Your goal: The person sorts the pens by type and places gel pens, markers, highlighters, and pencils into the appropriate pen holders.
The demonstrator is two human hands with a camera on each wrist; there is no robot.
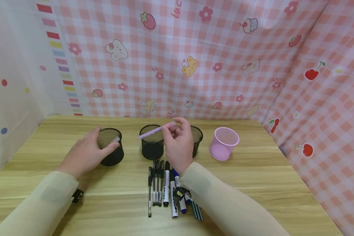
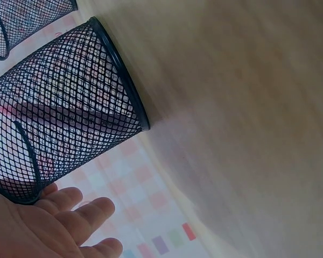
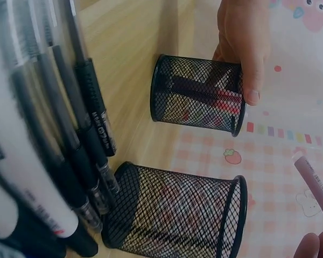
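My left hand (image 1: 87, 149) holds the leftmost black mesh pen holder (image 1: 112, 157) near its rim, thumb in front and fingers round the far left side. Inside that holder a pinkish pen (image 2: 70, 118) shows through the mesh, its pale tip just above the rim by the thumb. A slim lilac pen (image 1: 151, 132) with a pink end is pinched between thumb and fingers of my right hand (image 1: 178, 144). It slants across the mouth of the middle black mesh pen holder (image 1: 152, 151). The right wrist view shows the lilac pen (image 3: 315, 185) at the right edge.
Another black mesh holder (image 1: 197, 139) stands partly behind the right hand, with a pink mesh holder (image 1: 224, 144) farther right. Black gel pens (image 1: 154, 183), markers (image 1: 173, 196) and dark green pens (image 1: 196, 209) lie in front, partly under the right forearm. A checked cloth (image 1: 165, 82) hangs behind.
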